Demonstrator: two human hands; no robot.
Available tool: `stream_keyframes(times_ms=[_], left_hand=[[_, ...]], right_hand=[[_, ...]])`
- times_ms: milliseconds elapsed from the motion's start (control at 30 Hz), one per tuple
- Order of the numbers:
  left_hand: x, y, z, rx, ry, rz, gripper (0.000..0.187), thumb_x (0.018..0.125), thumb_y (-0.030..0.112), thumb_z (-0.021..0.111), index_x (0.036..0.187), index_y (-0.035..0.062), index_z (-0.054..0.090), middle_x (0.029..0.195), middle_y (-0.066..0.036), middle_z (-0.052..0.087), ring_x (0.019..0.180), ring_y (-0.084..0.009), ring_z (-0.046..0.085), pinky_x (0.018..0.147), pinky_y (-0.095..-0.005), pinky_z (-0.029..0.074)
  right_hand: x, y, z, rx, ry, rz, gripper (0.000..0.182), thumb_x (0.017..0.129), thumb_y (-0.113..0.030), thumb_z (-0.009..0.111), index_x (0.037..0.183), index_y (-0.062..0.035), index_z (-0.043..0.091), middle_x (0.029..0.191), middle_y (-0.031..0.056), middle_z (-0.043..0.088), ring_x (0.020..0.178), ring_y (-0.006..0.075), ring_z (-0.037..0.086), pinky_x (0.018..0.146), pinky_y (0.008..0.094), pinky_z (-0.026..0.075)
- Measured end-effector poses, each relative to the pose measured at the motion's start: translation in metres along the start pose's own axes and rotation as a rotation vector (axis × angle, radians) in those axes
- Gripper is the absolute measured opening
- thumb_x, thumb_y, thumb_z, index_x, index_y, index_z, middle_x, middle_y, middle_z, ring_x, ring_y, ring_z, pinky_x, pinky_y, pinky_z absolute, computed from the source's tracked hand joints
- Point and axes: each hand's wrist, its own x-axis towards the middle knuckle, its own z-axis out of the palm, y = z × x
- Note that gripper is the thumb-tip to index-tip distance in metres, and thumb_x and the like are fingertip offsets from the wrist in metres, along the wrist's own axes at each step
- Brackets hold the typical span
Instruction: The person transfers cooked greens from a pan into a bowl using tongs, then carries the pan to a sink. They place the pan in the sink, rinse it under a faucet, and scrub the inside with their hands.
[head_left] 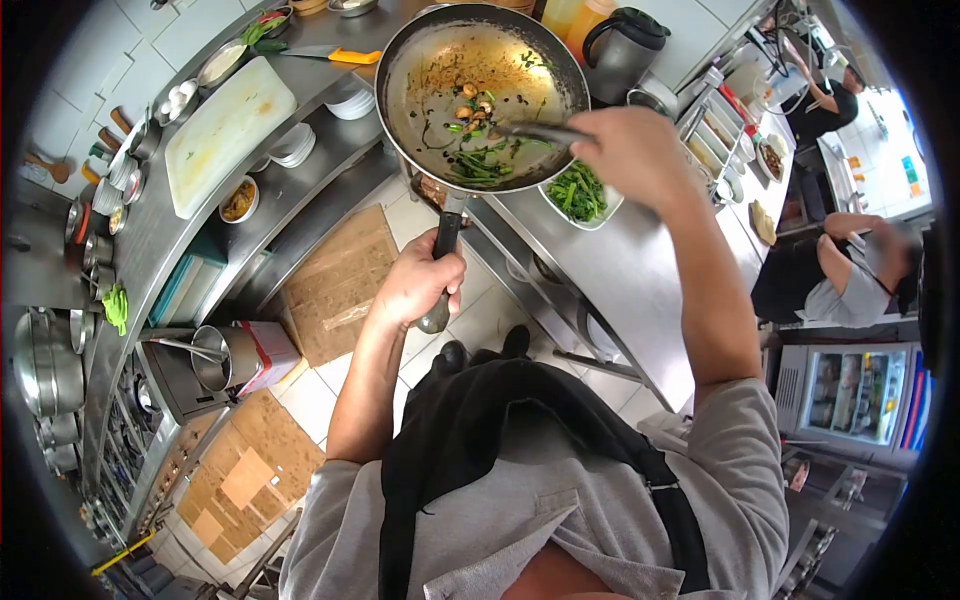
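Note:
A large frying pan (415,85) is tilted over the counter, its inside facing me. My left hand (422,277) is wrapped round its black handle (447,236) below the rim. My right hand (625,150) grips a metal utensil (545,132) whose tip is inside the pan. Chopped greens (482,166) lie low in the pan, with brown browned pieces (474,108) near its middle and dark bits scattered around. Partly below the pan's lower right edge stands a white dish of cut greens (577,192).
On the left counter are a white cutting board (230,130), a yellow-handled knife (350,56) and a bowl of yellowish food (239,200). A dark jug (625,55) stands behind the pan. Two people (850,275), (835,105) are at the right, beyond the steel counter (690,280).

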Motion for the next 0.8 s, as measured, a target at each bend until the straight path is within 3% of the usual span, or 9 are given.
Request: stream_keyframes(times_ms=[200, 267, 300, 400, 433, 467, 533, 667, 800], left_hand=[[-0.001, 0.001, 0.000, -0.021, 0.003, 0.000, 0.014, 0.083, 0.009, 0.058, 0.090, 0.0027, 0.047, 0.062, -0.002, 0.052, 0.044, -0.0136, 0.053, 0.044, -0.0280, 0.046], [-0.001, 0.000, -0.001, -0.013, 0.002, 0.006, 0.014, 0.083, 0.009, 0.058, 0.090, 0.0027, 0.047, 0.062, -0.002, 0.052, 0.044, -0.0135, 0.053, 0.044, -0.0280, 0.046], [-0.001, 0.001, 0.000, -0.010, 0.013, -0.001, 0.014, 0.083, 0.008, 0.057, 0.090, 0.0027, 0.047, 0.062, -0.002, 0.051, 0.044, -0.0136, 0.053, 0.044, -0.0280, 0.046], [-0.002, -0.003, -0.003, -0.013, 0.008, -0.009, 0.013, 0.082, 0.007, 0.056, 0.091, 0.0023, 0.048, 0.062, -0.002, 0.052, 0.045, -0.0139, 0.054, 0.044, -0.0286, 0.046], [-0.001, -0.003, -0.004, -0.020, -0.009, -0.002, 0.013, 0.082, 0.006, 0.056, 0.092, 0.0020, 0.049, 0.062, -0.002, 0.053, 0.046, -0.0142, 0.054, 0.045, -0.0292, 0.047], [-0.001, -0.002, -0.004, -0.021, -0.005, 0.003, 0.013, 0.082, 0.006, 0.056, 0.092, 0.0020, 0.049, 0.062, -0.002, 0.053, 0.046, -0.0142, 0.054, 0.045, -0.0292, 0.047], [-0.003, 0.000, -0.003, 0.007, 0.010, -0.010, 0.013, 0.081, 0.006, 0.056, 0.092, 0.0020, 0.049, 0.062, -0.002, 0.053, 0.046, -0.0141, 0.054, 0.045, -0.0293, 0.047], [-0.001, -0.003, -0.005, 0.005, -0.012, 0.001, 0.013, 0.082, 0.008, 0.057, 0.088, 0.0032, 0.047, 0.061, -0.002, 0.051, 0.043, -0.0143, 0.052, 0.044, -0.0289, 0.046], [-0.002, -0.001, -0.004, -0.004, -0.028, 0.007, 0.014, 0.082, 0.008, 0.057, 0.090, 0.0033, 0.046, 0.061, -0.002, 0.051, 0.043, -0.0144, 0.052, 0.044, -0.0290, 0.046]], right_hand=[[0.013, 0.011, 0.008, -0.209, -0.256, 0.136, 0.024, 0.088, -0.028, 0.063, 0.104, -0.0118, 0.072, 0.093, 0.0141, 0.070, 0.093, 0.0352, 0.066, 0.082, 0.0471, 0.051], [-0.003, -0.010, 0.011, 0.039, -0.205, -0.051, 0.024, 0.088, -0.027, 0.063, 0.103, -0.0103, 0.071, 0.094, 0.0142, 0.070, 0.093, 0.0358, 0.066, 0.082, 0.0474, 0.051], [0.002, -0.018, -0.003, 0.032, -0.313, 0.025, 0.026, 0.088, -0.028, 0.064, 0.105, -0.0105, 0.072, 0.097, 0.0146, 0.070, 0.095, 0.0357, 0.066, 0.084, 0.0465, 0.050], [0.003, -0.002, -0.015, -0.001, -0.256, 0.077, 0.028, 0.087, -0.029, 0.064, 0.108, -0.0108, 0.072, 0.099, 0.0166, 0.069, 0.096, 0.0356, 0.065, 0.085, 0.0455, 0.050], [0.004, -0.002, -0.020, -0.059, -0.339, 0.101, 0.027, 0.086, -0.031, 0.065, 0.099, -0.0090, 0.073, 0.093, 0.0152, 0.071, 0.091, 0.0357, 0.067, 0.082, 0.0475, 0.052], [0.000, -0.001, -0.014, -0.063, -0.336, 0.096, 0.027, 0.086, -0.031, 0.065, 0.099, -0.0090, 0.073, 0.093, 0.0152, 0.071, 0.091, 0.0357, 0.067, 0.082, 0.0475, 0.052], [-0.010, -0.003, 0.003, 0.050, -0.216, -0.038, 0.027, 0.085, -0.031, 0.065, 0.098, -0.0083, 0.073, 0.091, 0.0158, 0.071, 0.090, 0.0365, 0.067, 0.081, 0.0471, 0.052], [-0.004, -0.003, -0.011, 0.184, -0.198, -0.013, 0.028, 0.085, -0.031, 0.065, 0.100, -0.0085, 0.072, 0.088, 0.0152, 0.070, 0.088, 0.0364, 0.067, 0.081, 0.0468, 0.052], [-0.013, -0.023, -0.012, 0.092, -0.233, -0.062, 0.027, 0.086, -0.029, 0.065, 0.103, -0.0104, 0.072, 0.087, 0.0148, 0.070, 0.087, 0.0354, 0.067, 0.079, 0.0467, 0.052]])
